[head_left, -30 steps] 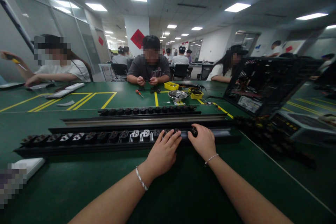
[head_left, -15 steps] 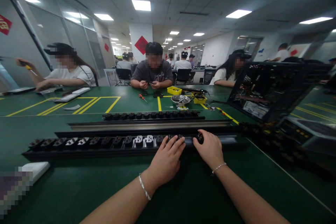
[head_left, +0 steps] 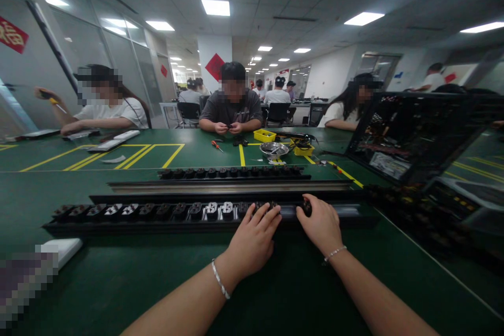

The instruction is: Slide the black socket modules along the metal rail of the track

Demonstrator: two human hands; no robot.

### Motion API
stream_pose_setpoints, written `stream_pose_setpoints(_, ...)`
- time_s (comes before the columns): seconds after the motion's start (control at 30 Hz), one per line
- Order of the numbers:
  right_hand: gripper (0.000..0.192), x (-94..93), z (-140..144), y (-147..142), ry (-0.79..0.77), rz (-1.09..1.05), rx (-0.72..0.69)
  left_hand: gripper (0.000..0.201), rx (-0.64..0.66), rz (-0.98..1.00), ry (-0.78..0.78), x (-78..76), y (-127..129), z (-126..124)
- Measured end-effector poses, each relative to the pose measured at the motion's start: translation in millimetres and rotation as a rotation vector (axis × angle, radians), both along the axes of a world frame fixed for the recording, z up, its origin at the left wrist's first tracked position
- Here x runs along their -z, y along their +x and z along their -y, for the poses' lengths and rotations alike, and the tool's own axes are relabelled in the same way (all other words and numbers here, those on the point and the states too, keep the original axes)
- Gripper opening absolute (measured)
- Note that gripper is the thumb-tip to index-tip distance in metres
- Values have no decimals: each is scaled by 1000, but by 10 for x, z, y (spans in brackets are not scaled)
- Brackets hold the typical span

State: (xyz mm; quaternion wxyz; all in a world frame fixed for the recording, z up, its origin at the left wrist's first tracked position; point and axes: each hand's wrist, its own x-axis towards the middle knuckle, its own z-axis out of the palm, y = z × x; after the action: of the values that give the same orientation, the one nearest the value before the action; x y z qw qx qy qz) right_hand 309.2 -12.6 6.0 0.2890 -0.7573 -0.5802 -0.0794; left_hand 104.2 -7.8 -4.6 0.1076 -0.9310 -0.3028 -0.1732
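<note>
A long black rail (head_left: 157, 227) lies across the table in front of me, with a row of socket modules along its channel. Most are black; some, like this pale socket module (head_left: 227, 210), look silvery in the light. My left hand (head_left: 254, 239) rests with fingers stretched over the right end of the row, covering several sockets. To its right, my right hand (head_left: 322, 223) pinches a black socket module (head_left: 306, 208) between thumb and fingers at the rail's channel. A short gap of bare rail shows between the hands.
Behind lie a metal-edged strip (head_left: 228, 187) and another socket row (head_left: 236, 172). A metal bowl (head_left: 274, 150), a yellow bin (head_left: 264, 135) and a screwdriver (head_left: 217, 146) sit farther back. An open computer case (head_left: 388, 136) and dark parts (head_left: 413, 220) are at right. Co-workers sit opposite.
My right hand has shifted slightly right along the rail with the black socket module. My left hand stays on the row. The camera view has turned a little left.
</note>
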Motion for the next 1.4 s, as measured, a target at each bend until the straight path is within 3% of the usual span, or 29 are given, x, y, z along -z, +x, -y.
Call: stream_pose_setpoints(1.4, 36, -13, 15, 119, -23, 3, 33, 53, 3, -7, 12, -25, -11, 5)
